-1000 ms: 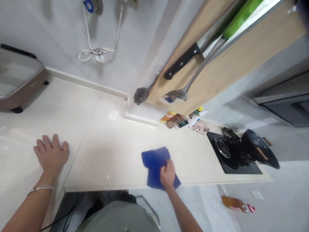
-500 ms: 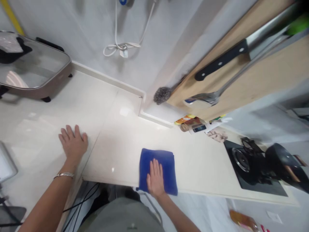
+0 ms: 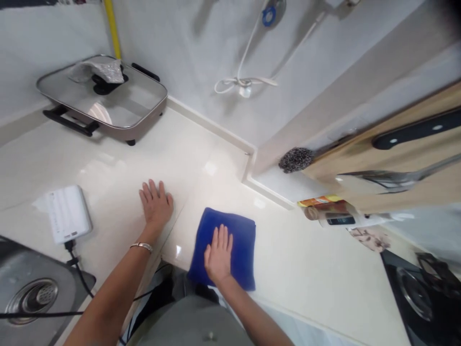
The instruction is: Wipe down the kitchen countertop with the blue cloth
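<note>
Right hand [image 3: 218,254], grip open, hides part of a blue towel [image 3: 242,245]; open left hand [image 3: 155,204] rests on countertop [image 3: 115,173].

Left hand [image 3: 156,204] and right hand [image 3: 218,254] lie flat, palms down, spread open

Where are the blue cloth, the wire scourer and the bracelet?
Blue cloth [image 3: 243,250], head view, on its uncovered right side.
Wire scourer [image 3: 297,160], head view, on its middle.
Bracelet [image 3: 141,247], head view, on its upper band.
</note>
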The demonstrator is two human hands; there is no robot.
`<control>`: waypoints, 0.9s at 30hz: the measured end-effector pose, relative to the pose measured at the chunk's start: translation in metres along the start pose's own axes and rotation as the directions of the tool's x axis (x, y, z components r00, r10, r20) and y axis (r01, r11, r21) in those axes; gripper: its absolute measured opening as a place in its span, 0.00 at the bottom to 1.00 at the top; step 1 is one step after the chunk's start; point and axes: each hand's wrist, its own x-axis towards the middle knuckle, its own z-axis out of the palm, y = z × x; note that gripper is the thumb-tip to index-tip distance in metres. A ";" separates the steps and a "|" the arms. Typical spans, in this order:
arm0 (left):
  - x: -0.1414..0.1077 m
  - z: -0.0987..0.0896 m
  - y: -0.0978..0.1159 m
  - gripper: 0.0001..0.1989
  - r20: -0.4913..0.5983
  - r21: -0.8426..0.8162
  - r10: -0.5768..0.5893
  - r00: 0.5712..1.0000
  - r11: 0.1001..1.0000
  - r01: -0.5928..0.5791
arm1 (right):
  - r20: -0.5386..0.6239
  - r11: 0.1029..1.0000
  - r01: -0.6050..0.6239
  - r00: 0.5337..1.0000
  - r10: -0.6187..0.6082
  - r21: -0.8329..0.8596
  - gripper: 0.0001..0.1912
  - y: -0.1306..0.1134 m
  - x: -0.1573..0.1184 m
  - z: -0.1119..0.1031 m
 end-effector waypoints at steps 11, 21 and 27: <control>0.000 0.005 -0.004 0.31 0.052 0.002 -0.056 0.997 0.998 0.056 | 0.026 0.994 0.092 0.995 -0.093 0.056 0.33 -0.102 0.064 -0.002; 0.013 -0.020 -0.037 0.25 0.039 0.027 0.117 0.992 0.993 -0.118 | -0.044 0.985 0.137 0.990 -0.133 0.107 0.31 -0.107 0.091 -0.002; 0.008 -0.018 -0.054 0.25 -0.020 0.031 0.183 0.983 0.983 -0.183 | 0.089 0.687 0.704 0.684 -0.724 0.182 0.30 -0.081 0.064 -0.017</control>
